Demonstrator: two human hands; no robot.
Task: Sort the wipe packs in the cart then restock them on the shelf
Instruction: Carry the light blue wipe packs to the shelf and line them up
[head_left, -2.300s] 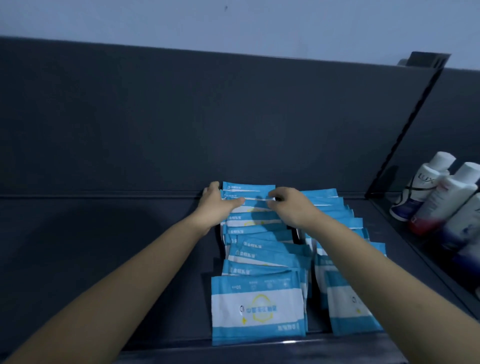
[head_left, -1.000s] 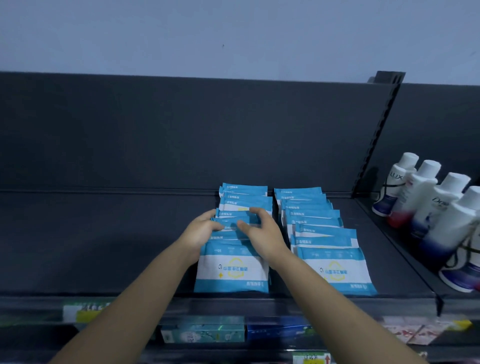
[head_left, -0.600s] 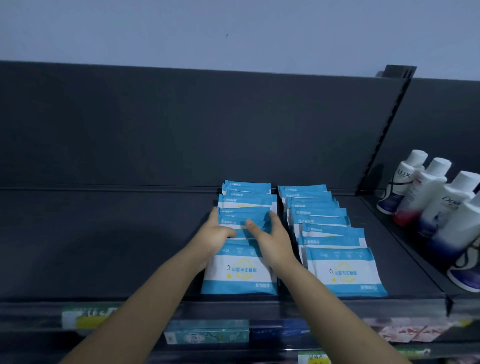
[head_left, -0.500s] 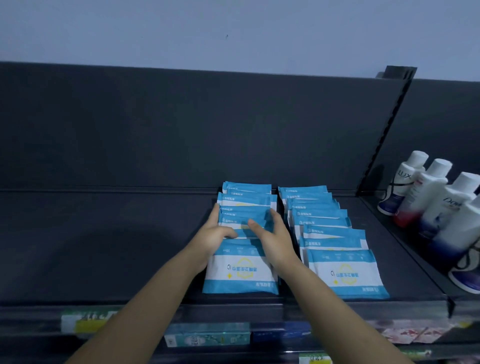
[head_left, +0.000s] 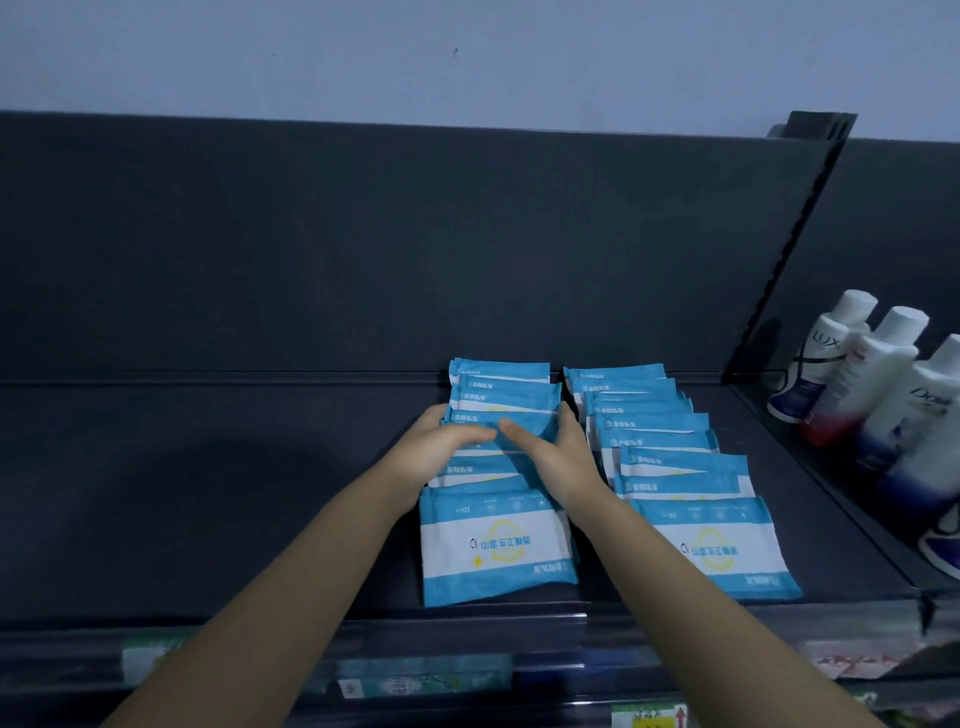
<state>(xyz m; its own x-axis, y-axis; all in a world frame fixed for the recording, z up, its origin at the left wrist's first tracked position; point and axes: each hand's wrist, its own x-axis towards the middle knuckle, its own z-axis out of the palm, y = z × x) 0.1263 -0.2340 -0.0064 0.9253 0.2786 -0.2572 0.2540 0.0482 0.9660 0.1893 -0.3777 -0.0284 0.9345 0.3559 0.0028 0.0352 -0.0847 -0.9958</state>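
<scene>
Two rows of blue-and-white wipe packs lie overlapped on the dark shelf (head_left: 208, 493), running from its back wall to its front edge. My left hand (head_left: 441, 452) and my right hand (head_left: 556, 457) hold the middle of the left row (head_left: 498, 551) from either side. Each hand's fingers reach along a side edge of the packs. The thumbs lie on top, nearly touching. The right row (head_left: 675, 467) sits untouched beside my right wrist. The cart is out of view.
White lotion bottles (head_left: 878, 379) stand on the neighbouring shelf section at the right, behind a slotted upright (head_left: 789, 244). Price labels and a lower shelf of goods (head_left: 415, 680) show under the front rail. The shelf's left half is bare.
Both hands came forward from the back packs to the middle of the left row, then slid a little farther back along it. The view pulled away from the shelf.
</scene>
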